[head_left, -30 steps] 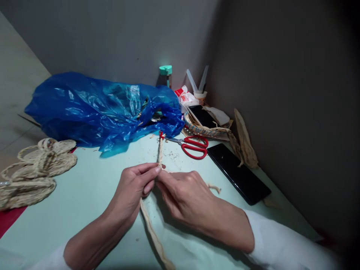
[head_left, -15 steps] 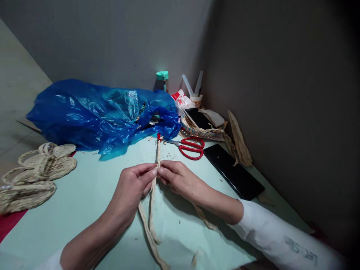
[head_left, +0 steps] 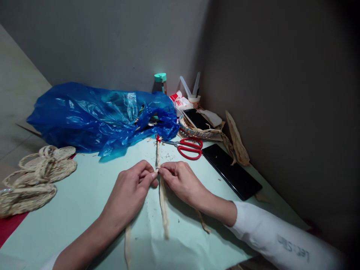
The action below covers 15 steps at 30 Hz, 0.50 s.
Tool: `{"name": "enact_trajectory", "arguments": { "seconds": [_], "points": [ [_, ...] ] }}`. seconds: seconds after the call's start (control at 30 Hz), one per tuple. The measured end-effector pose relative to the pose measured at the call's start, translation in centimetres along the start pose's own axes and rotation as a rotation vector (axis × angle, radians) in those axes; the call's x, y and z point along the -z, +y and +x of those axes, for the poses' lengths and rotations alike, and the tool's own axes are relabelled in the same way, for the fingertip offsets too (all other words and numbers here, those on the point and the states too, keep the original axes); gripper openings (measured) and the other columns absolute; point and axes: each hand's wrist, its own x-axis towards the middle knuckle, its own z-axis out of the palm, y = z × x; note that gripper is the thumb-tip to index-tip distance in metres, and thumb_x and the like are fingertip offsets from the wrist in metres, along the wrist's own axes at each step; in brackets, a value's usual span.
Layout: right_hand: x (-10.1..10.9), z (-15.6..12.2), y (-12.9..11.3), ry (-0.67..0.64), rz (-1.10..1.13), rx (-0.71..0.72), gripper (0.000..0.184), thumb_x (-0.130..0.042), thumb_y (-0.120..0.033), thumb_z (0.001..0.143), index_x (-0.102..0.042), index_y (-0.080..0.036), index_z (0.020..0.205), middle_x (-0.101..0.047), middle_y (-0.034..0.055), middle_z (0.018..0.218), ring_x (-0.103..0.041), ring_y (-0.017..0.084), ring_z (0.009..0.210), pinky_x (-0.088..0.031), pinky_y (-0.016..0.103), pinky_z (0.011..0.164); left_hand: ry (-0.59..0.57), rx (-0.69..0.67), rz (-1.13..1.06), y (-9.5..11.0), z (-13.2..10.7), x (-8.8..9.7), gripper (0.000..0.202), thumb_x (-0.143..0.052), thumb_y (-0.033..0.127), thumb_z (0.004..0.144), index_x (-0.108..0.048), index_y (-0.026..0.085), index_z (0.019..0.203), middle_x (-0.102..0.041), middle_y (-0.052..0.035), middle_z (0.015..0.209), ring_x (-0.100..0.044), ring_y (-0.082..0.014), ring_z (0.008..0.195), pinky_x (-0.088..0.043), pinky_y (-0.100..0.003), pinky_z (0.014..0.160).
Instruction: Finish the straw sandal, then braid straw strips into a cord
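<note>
A thin braid of pale dried plant fibre point(head_left: 158, 154) runs toward me across the table, its far end tied with a red string point(head_left: 158, 138). At the braid's near end, my left hand point(head_left: 136, 183) pinches one fibre strand from the left. Opposite it, my right hand point(head_left: 180, 180) is closed in a pinch on another strand. A loose flat strand point(head_left: 164, 210) hangs down between the hands. Further strand ends come out below the left wrist and beneath the right forearm. Red-handled scissors point(head_left: 190, 153) lie just beyond my right hand, their blades pointing at the braid.
A big blue plastic bag point(head_left: 84, 116) lies along the back. Woven straw sandals point(head_left: 53, 168) sit at the left. On the right are a black phone point(head_left: 232, 170), a dried husk point(head_left: 237, 138) and a basket point(head_left: 201, 131) holding another phone. Behind stands a green-capped bottle point(head_left: 160, 80).
My hands have drawn slightly apart at the braid's end. The loose strand between them has shifted right, and the strand by my left wrist has swung left.
</note>
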Motion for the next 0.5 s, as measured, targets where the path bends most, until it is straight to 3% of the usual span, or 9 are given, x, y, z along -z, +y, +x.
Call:
{"name": "enact_trajectory", "arguments": {
  "seconds": [0.1, 0.2, 0.33, 0.43, 0.5],
  "points": [
    [0.3, -0.1, -0.1, -0.023, 0.089, 0.0, 0.033, -0.043, -0.022, 0.092, -0.05, -0.016, 0.06, -0.049, -0.0038, 0.053, -0.04, 0.009, 0.053, -0.03, 0.023, 0.057, -0.01, -0.048, 0.114, 0.6, -0.5, 0.0, 0.024, -0.055, 0.034, 0.087, -0.06, 0.021, 0.066, -0.067, -0.0008, 0.06, -0.048, -0.0136, 0.049, -0.031, -0.025, 0.051],
    [0.3, -0.1, 0.0, -0.077, 0.295, -0.032, 0.028, -0.046, -0.021, 0.09, -0.058, -0.014, 0.065, -0.054, -0.0014, 0.059, -0.045, 0.009, 0.057, -0.032, 0.023, 0.058, 0.014, -0.147, 0.141, 0.6, -1.3, -1.0, 0.018, -0.056, 0.028, 0.085, -0.061, 0.023, 0.068, -0.064, 0.0, 0.059, -0.051, -0.015, 0.05, -0.033, -0.026, 0.055],
    [0.1, 0.1, -0.2, -0.161, 0.631, -0.232, 0.024, -0.049, -0.024, 0.089, -0.068, -0.01, 0.086, -0.043, -0.004, 0.053, -0.035, 0.008, 0.048, -0.023, 0.022, 0.047, -0.015, -0.244, 0.164, 0.0, -2.0, -2.1, 0.01, -0.06, 0.023, 0.081, -0.067, 0.024, 0.074, -0.065, -0.0022, 0.064, -0.052, -0.017, 0.052, -0.034, -0.029, 0.058],
    [0.1, 0.2, -0.5, -0.146, 0.664, -0.265, 0.02, -0.052, -0.022, 0.088, -0.068, -0.01, 0.086, -0.043, -0.0048, 0.052, -0.029, 0.007, 0.045, -0.019, 0.022, 0.045, -0.021, -0.27, 0.162, 0.1, -1.9, -1.6, 0.016, -0.062, 0.025, 0.081, -0.067, 0.023, 0.065, -0.061, -0.0015, 0.059, -0.05, -0.0161, 0.051, -0.033, -0.029, 0.058],
    [0.2, 0.1, -0.7, -0.12, 0.653, -0.244, 0.018, -0.051, -0.021, 0.089, -0.065, -0.011, 0.082, -0.05, -0.0032, 0.056, -0.029, 0.006, 0.045, -0.019, 0.021, 0.044, 0.08, -0.255, 0.144, 0.4, -1.3, -0.9, 0.027, -0.062, 0.028, 0.082, -0.061, 0.022, 0.056, -0.054, 0.0001, 0.053, -0.046, -0.0149, 0.051, -0.032, -0.028, 0.057]
  ]
}}
